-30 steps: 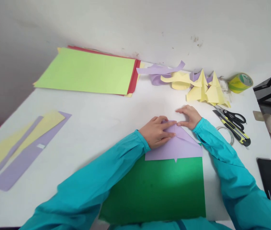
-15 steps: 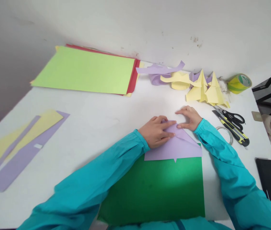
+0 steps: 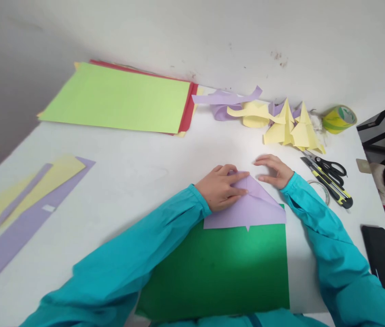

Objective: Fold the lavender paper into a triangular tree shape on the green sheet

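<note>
Partly on a dark green sheet [image 3: 219, 272] lies a piece of folded purple paper [image 3: 264, 211]. Its outline is roughly triangular, with the peak pointing away from me and a small tip poking out below the near edge. My left hand [image 3: 222, 188] rests on its left side, fingers stretched over the paper near the peak, covering part of it. To the right of the peak, my right hand [image 3: 274, 170] hovers just off the paper, thumb and fingers apart, with nothing between them.
Light green sheets [image 3: 117, 97] over red ones lie at the back left. Purple and yellow strips [image 3: 32, 227] sit at left. Folded yellow cones [image 3: 284, 125], a tape roll [image 3: 338, 119], scissors [image 3: 332, 167], a utility knife [image 3: 328, 184] and a black phone-like slab [image 3: 383, 263] line the right side.
My right hand has drawn away from the paper's peak, slightly to the right, and its thumb has come off the paper. The left hand stays in place on the paper.
</note>
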### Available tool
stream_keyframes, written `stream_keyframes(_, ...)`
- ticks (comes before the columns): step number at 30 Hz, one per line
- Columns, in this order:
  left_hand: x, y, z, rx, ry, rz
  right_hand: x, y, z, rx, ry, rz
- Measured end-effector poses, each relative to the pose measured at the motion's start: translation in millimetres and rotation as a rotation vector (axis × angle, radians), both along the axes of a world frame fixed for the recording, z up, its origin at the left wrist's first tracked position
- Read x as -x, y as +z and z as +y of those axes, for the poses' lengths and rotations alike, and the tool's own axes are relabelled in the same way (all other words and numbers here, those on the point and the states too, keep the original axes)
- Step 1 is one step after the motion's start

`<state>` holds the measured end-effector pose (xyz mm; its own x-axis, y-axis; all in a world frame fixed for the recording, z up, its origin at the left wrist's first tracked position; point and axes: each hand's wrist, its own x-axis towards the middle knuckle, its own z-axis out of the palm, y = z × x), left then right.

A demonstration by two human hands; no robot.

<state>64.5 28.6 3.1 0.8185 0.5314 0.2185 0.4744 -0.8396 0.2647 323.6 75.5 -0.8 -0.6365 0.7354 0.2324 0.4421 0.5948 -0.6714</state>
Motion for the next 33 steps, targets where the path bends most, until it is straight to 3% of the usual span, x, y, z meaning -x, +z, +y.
stream_keyframes(7,-0.3,-0.2,-0.6,-0.005,0.007,0.010,2.0,-12.7,-10.9,-0.072,-0.122,-0.104)
stream_keyframes(12,-1.4,0.4,-2.2,-0.015,0.023,0.011,1.6,-12.0,-12.0,-0.055,-0.122,-0.245)
stream_keyframes(19,-2.3,-2.7,-1.7,-0.034,0.024,0.007,-2.6,-12.9,-14.9,-0.105,-0.089,-0.258)
stream_keyframes(25,-2.1,0.7,-3.9,-0.023,0.037,0.014,-6.2,-14.4,-21.1,-0.142,-0.250,-0.349)
stream_keyframes(33,-2.5,-7.4,-0.3,-0.047,0.027,0.009,-10.2,-14.8,-21.0,-0.152,-0.240,-0.288)
